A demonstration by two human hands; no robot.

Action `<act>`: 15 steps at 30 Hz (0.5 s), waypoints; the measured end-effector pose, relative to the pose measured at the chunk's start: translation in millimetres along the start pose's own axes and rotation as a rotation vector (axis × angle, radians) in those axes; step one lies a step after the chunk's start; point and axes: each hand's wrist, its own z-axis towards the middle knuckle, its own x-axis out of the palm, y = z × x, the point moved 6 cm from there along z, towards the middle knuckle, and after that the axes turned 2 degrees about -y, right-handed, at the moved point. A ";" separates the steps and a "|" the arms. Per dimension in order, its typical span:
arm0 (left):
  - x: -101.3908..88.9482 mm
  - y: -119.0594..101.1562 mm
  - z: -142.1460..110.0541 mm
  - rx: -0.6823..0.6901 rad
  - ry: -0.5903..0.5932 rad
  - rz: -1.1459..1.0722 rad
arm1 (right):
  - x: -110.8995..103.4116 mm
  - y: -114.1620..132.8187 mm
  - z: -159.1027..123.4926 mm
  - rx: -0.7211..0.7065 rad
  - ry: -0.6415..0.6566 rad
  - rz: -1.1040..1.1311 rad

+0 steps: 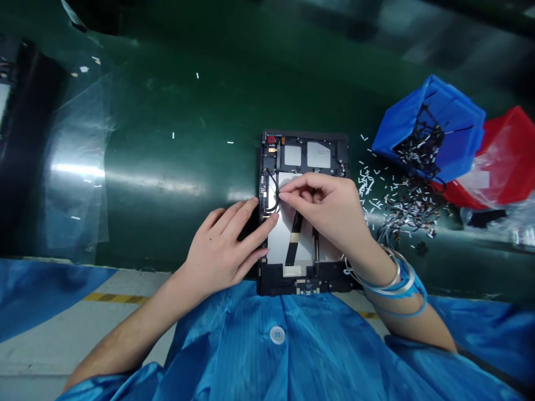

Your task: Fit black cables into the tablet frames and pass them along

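An opened tablet with a black frame and silver inner plates lies in front of me at the table's front edge. Along its left side runs a looped black cable. My right hand reaches over the tablet from the right, thumb and forefinger pinched together on the cable. My left hand rests at the tablet's left edge with its fingers spread, the fingertips by the lower end of the cable loop. A black flat ribbon crosses the silver plate below my right hand.
A blue bin with black cables lies tipped at the right, beside a red bin. A heap of thin cables and scattered white slips lies before them. Clear plastic film covers the table's left part.
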 end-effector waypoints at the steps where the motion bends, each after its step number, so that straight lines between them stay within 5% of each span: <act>1: 0.7 0.2 -0.3 0.000 0.006 0.002 | 0.1 -0.3 -0.2 0.002 0.002 -0.006; 11: 2.9 1.5 -1.6 -0.011 0.043 0.054 | -3.4 1.5 -4.7 -0.039 -0.010 -0.119; 15: 1.9 0.0 0.0 0.008 0.043 0.069 | -9.6 13.3 -13.8 -0.196 -0.050 -0.313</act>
